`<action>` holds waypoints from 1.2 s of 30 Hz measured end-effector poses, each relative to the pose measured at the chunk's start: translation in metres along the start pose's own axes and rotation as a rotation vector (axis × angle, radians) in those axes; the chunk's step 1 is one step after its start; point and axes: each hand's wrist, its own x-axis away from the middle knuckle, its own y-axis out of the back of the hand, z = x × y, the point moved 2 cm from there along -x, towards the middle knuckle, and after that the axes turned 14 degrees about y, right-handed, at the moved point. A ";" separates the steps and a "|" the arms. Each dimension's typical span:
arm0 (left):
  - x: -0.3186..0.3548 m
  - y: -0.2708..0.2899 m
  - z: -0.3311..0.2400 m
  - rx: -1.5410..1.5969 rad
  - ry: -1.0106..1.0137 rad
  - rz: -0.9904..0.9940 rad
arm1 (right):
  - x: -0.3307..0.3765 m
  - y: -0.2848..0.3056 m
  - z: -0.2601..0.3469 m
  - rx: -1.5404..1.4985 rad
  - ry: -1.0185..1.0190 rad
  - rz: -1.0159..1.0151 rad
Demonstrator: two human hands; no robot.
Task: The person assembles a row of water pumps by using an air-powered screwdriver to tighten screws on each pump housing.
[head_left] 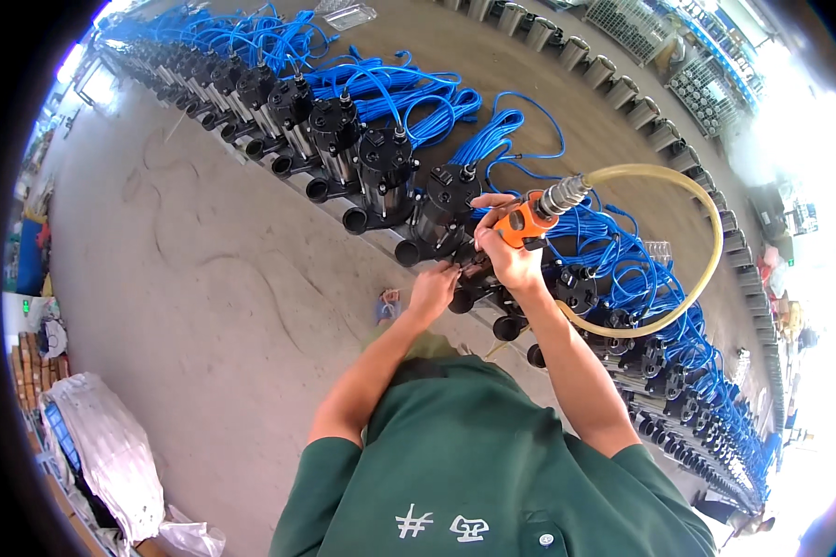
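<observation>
My right hand (pixel 511 252) is wrapped around an orange air screwdriver (pixel 527 223), its metal hose fitting (pixel 563 196) pointing up and away to the right. Its working end is hidden by my hand and the pump parts below. My left hand (pixel 433 293) has its fingertips pressed together low beside a black outlet, close under the tool; what they pinch is too small to make out. Just beyond both hands stands a submersible pump (pixel 443 209) with a black top and a dark, shiny body. A yellowish air hose (pixel 718 237) loops from the tool around to the right.
A long row of similar pumps (pixel 381 172) runs from far left to lower right. Blue cable coils (pixel 585 232) lie behind them. Steel cylinders (pixel 641 111) line the far side, near wire crates (pixel 630 32). A covered stack (pixel 107 446) stands at lower left on the grey floor (pixel 223 269).
</observation>
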 end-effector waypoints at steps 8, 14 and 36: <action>-0.031 0.124 -0.108 0.197 -0.067 -0.258 | 0.003 0.038 0.079 -0.082 0.204 -0.150; -0.201 0.153 -0.238 0.002 -0.434 0.081 | 0.022 0.079 0.144 0.190 0.284 -0.475; -0.220 -0.137 -0.124 0.017 -1.419 1.830 | -0.003 0.059 0.097 0.545 0.113 -1.112</action>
